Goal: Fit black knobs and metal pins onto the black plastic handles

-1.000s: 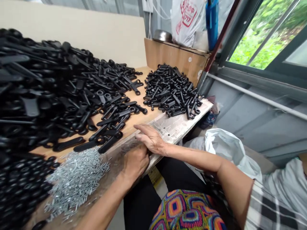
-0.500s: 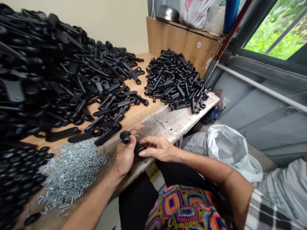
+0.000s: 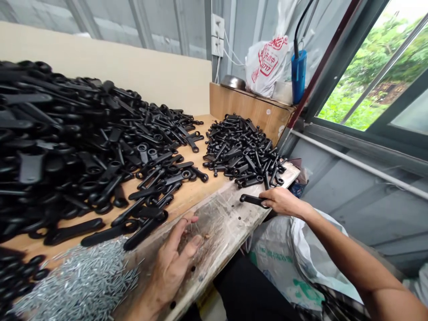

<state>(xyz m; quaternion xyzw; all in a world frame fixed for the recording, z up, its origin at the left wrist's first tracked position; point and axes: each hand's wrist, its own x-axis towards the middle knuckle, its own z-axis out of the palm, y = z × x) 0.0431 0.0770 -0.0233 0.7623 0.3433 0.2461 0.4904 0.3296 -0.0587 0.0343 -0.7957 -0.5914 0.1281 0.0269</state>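
Note:
My right hand (image 3: 284,203) pinches one end of a black crank handle (image 3: 251,199) over the right part of the worn bench edge. The handle's rounded free end points left, and its other end is hidden under my fingers. My left hand (image 3: 172,261) rests above the worn board, fingers spread and with nothing in them. To its left lies a heap of small silver pins (image 3: 87,281). Just beyond my right hand is a pile of black crank parts with ball-tipped stems (image 3: 240,149).
A large mound of black handles (image 3: 80,142) covers the bench's left side. Black round knobs (image 3: 20,276) lie at the lower left. A wooden box (image 3: 247,100) stands at the back. An open white sack (image 3: 277,249) sits below the bench edge on the right.
My hands have parted. My right hand has moved right with the black crank handle, while my left hand has let go and opened. The view has tilted up.

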